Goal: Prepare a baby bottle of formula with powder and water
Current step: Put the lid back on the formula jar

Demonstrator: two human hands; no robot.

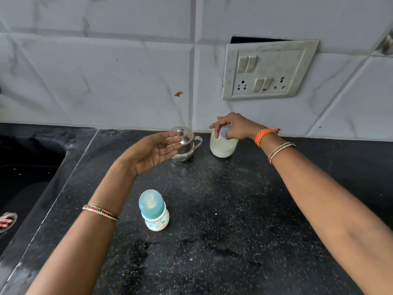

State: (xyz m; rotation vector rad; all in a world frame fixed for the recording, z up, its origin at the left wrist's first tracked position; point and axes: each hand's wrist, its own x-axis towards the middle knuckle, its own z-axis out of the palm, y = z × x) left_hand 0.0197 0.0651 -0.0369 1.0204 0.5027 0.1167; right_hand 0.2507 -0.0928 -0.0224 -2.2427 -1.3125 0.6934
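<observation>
Nearest us, a small white baby bottle with a translucent blue cap (154,210) stands upright on the black speckled stone counter (234,209) — untouched, between the two forearms. Farther back, our left hand (152,151) hovers palm-up with fingers spread wide, just in front of a lidded steel jug with a side handle (187,143). To its right, our right hand (232,126) grips from above the white lid of a frosted jar of pale powder (223,146) — fingers closed around it.
</observation>
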